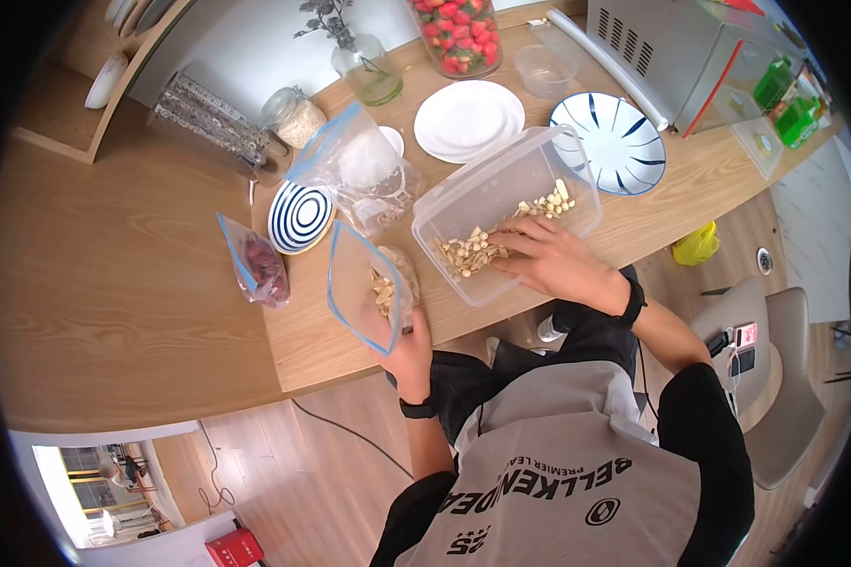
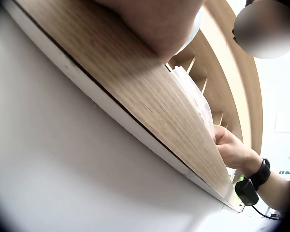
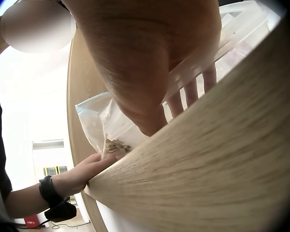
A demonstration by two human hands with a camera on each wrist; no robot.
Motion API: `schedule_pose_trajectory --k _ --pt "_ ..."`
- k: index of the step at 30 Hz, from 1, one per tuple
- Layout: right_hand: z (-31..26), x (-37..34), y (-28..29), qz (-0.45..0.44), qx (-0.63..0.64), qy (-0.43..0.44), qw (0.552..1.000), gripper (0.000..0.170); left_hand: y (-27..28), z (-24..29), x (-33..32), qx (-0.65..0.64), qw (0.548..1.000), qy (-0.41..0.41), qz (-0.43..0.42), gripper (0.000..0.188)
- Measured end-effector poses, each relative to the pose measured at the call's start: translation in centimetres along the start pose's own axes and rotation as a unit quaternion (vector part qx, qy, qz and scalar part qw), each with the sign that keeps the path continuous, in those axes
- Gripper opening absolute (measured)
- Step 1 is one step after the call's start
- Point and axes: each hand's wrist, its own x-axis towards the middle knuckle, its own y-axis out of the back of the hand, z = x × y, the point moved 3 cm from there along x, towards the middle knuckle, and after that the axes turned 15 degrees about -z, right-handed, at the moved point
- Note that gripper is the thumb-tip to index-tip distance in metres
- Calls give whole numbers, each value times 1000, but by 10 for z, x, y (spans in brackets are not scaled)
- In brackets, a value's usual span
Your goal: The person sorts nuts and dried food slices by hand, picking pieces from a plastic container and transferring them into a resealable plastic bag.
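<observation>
A clear plastic box stands on the table, pale cut pieces lying along its near side. The right hand reaches over its near rim, fingers bent down around some pieces. Left of the box, an unsealed blue-edged zip bag holds similar pieces; the left hand grips its lower side, the thumb at the bag's side and the other fingers partly hidden. In the right wrist view the left hand is at the bag, and the right hand's fingers show through the box wall.
Behind are a larger zip bag, white plates, a blue-striped bowl, a round tub and a strawberry jar. To the left lie a small bag of dark red pieces and a ringed plate.
</observation>
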Motion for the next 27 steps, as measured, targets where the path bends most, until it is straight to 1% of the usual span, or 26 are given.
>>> schedule_pose_trajectory --k 3,6,8,12,14,15,17,21,23,25,27 --pt "2 0 2 3 -1 2 1000 29 0 1 1 -1 1000 1 3 55" --pt "5 4 13 -12 5 14 1000 25 2 3 2 -11 1000 3 7 55" --pt "8 8 16 -45 15 32 998 21 2 2 1 -14 1000 2 12 56" --pt "19 11 16 -71 48 57 995 17 0 -1 0 -6 1000 -9 11 57" --pt "22 13 19 -121 89 61 987 16 1 -1 0 0 1000 -15 11 57" --pt "24 14 22 -121 88 62 987 16 2 0 1 1 1000 -17 13 57" --pt "27 17 24 -160 103 71 979 24 2 0 1 3 1000 -18 16 56" --pt "24 20 32 -159 109 81 978 29 0 -4 0 18 999 -25 13 55" --pt "17 19 37 -215 142 55 965 32 -1 -3 0 21 999 -24 18 55" --pt "12 17 38 -213 143 59 965 32 -2 -4 0 -1 1000 -27 16 56" --pt "9 13 38 -209 145 64 965 31 -1 -3 0 3 1000 -25 15 55"
